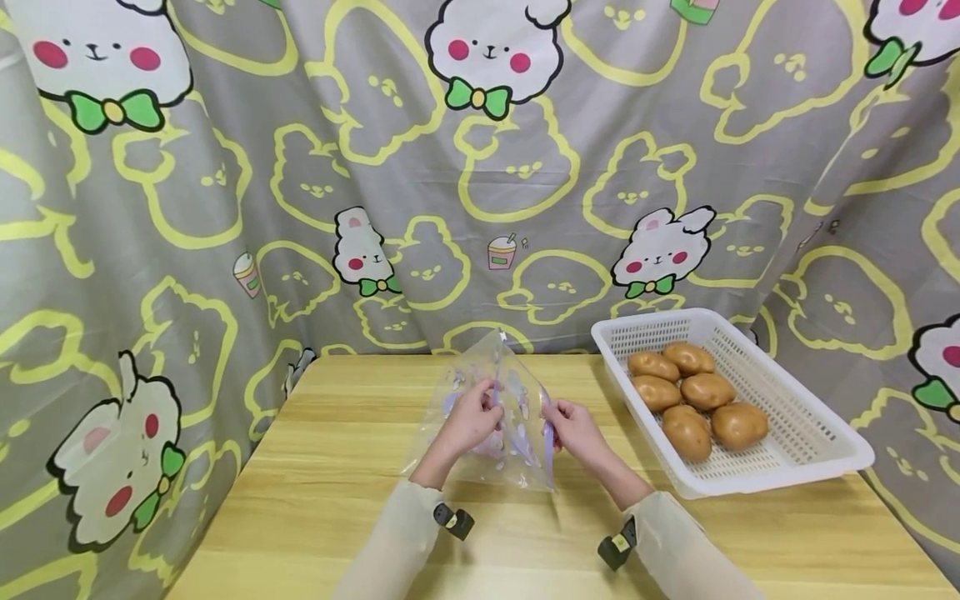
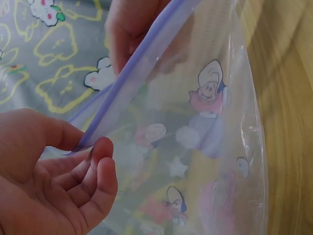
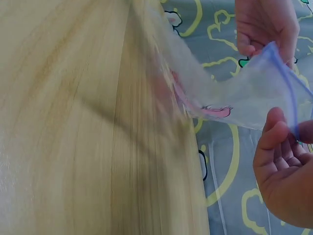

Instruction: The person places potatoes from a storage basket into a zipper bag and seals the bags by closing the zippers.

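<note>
Between both hands a clear zip bag (image 1: 517, 442) with cartoon prints and a purple zip edge is held over the table, its mouth spread partly apart. My left hand (image 1: 474, 417) pinches one side of the purple edge between thumb and fingers, as the left wrist view shows close up. On the other side, my right hand (image 1: 576, 429) pinches the purple edge too, and a strip of it hangs below the fingers. In the right wrist view the bag (image 3: 249, 95) stretches between the two hands. Nothing shows inside the bag.
A white plastic basket (image 1: 825, 454) stands on the right of the wooden table (image 1: 300, 500), holding several brown potatoes (image 1: 708, 390) at its left end. Behind and at the sides hangs a grey curtain (image 1: 480, 292) with cartoon prints.
</note>
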Motion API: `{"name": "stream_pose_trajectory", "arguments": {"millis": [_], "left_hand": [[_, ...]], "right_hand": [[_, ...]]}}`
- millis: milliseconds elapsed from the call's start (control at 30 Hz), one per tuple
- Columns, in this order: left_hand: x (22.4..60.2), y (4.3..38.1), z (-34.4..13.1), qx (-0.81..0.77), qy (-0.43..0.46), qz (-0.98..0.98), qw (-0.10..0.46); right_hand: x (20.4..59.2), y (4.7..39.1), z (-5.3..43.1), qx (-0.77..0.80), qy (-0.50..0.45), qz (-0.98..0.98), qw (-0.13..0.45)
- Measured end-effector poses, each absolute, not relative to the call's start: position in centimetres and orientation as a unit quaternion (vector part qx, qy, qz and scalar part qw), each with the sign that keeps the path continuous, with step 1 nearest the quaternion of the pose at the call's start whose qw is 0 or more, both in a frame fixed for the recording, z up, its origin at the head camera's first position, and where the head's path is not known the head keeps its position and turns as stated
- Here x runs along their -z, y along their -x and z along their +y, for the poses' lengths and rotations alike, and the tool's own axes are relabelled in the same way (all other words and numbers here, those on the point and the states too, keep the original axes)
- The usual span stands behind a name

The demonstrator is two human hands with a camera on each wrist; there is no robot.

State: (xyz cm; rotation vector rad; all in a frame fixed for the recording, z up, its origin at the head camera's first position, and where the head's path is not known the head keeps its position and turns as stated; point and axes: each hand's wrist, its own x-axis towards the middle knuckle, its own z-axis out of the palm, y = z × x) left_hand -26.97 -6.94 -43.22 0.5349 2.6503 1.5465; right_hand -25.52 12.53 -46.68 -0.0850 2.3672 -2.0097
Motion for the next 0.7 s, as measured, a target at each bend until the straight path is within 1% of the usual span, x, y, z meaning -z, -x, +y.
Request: {"name": "stream_pose_trajectory", "arguments": {"millis": [167,367,467,700], "left_hand": [[43.0,26.8,-7.1,-0.492,-0.18,0.852,0.004],[42.9,26.8,-7.2,-0.479,-0.185,0.857,-0.029],[42.8,26.8,-7.3,-0.477,-0.185,0.858,-0.037],[42.6,26.8,-7.7,-0.481,-0.189,0.856,-0.029]], "right_hand": [[46.6,25.8,12.6,0.621,0.023,0.784,-0.013],[46.6,26.3,12.6,0.603,0.027,0.796,-0.043],[46.5,26.5,12.6,0.591,0.027,0.805,-0.045],[46.2,26.8,13.0,0.59,0.014,0.806,-0.038]]}}
